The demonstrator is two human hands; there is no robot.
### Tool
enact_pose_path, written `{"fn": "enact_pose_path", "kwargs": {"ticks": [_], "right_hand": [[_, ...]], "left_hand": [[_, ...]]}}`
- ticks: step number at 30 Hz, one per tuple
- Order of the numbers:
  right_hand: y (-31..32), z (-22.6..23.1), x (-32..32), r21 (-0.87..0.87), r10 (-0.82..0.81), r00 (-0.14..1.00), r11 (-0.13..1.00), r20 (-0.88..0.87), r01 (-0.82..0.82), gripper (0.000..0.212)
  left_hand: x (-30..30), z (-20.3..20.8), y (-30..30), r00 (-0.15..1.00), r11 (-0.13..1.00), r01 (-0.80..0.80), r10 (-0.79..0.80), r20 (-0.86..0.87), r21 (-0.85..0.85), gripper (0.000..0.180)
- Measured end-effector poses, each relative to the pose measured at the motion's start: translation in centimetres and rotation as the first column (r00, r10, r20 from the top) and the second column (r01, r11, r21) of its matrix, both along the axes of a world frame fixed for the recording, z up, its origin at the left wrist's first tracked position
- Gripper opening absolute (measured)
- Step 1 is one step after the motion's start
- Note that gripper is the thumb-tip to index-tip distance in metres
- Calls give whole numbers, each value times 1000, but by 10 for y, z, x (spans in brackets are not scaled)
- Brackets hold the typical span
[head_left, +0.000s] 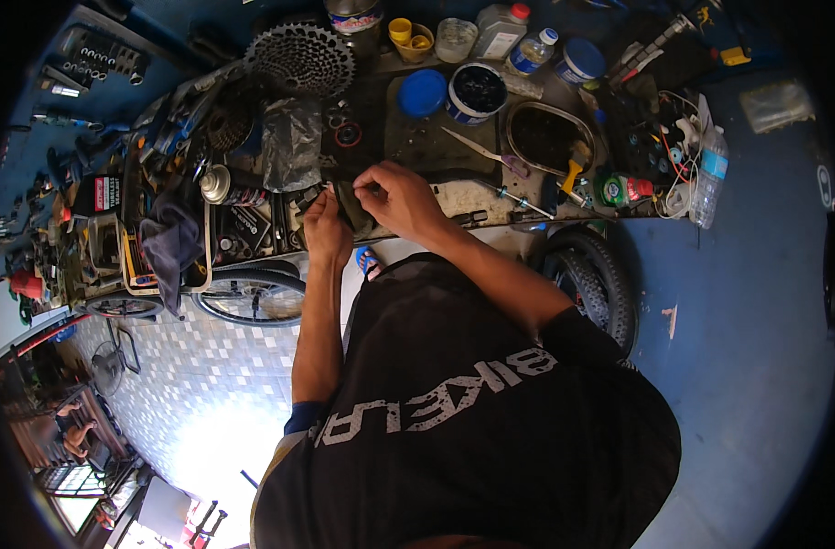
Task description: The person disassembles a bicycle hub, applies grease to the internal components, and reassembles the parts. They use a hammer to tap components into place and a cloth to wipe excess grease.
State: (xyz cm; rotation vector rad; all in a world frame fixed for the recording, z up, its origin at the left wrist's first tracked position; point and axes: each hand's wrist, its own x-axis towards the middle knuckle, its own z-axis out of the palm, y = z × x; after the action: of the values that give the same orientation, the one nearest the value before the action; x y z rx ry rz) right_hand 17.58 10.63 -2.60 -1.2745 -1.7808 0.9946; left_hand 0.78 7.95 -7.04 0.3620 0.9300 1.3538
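Observation:
Over the near edge of the cluttered workbench [454,197], my two hands work close together. My left hand [328,229] is closed, its fingertips pinched upward around something too small to make out. Just right of it, my right hand [401,201] is closed too, thumb and fingers bent together; what they grip, if anything, is hidden. A dark olive piece [351,212], perhaps cloth, shows between the hands. Beyond my left hand lies a crumpled clear plastic bag [291,142], with a small red ring [348,134] beside it.
A large bicycle cassette [300,60] stands at the back. An open tub of dark grease [477,93], its blue lid [423,93], scissors [486,152] and a metal tray [552,137] sit to the right. A grey rag [170,247] drapes over a bin at left. Bicycle wheels [589,279] stand below the bench.

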Motion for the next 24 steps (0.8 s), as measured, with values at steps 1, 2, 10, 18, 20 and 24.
{"fn": "enact_pose_path", "kwargs": {"ticks": [1, 2, 10, 18, 20, 24], "right_hand": [[-1, 2, -1, 9, 1, 1000, 1000, -16, -1, 17], [-2, 3, -3, 33, 6, 1000, 999, 19, -6, 17], [1, -2, -6, 137, 20, 998, 990, 59, -28, 13], [3, -8, -1, 70, 105, 992, 992, 66, -110, 16], [3, -7, 1, 66, 124, 987, 989, 101, -131, 16], [1, -4, 2, 77, 105, 977, 990, 185, -121, 16]], "left_hand": [[-1, -5, -1, 1000, 1000, -2, 2, 7, -3, 21], [-2, -13, -1, 1000, 1000, -3, 3, 14, -5, 21], [-20, -25, -14, 944, 985, 154, -172, 282, 84, 22], [-18, -27, -15, 967, 979, 193, -200, 155, 60, 26], [-20, -23, -16, 968, 977, 212, -215, 131, 35, 27], [-24, -20, -14, 940, 950, 312, -313, 134, 36, 27]]}}
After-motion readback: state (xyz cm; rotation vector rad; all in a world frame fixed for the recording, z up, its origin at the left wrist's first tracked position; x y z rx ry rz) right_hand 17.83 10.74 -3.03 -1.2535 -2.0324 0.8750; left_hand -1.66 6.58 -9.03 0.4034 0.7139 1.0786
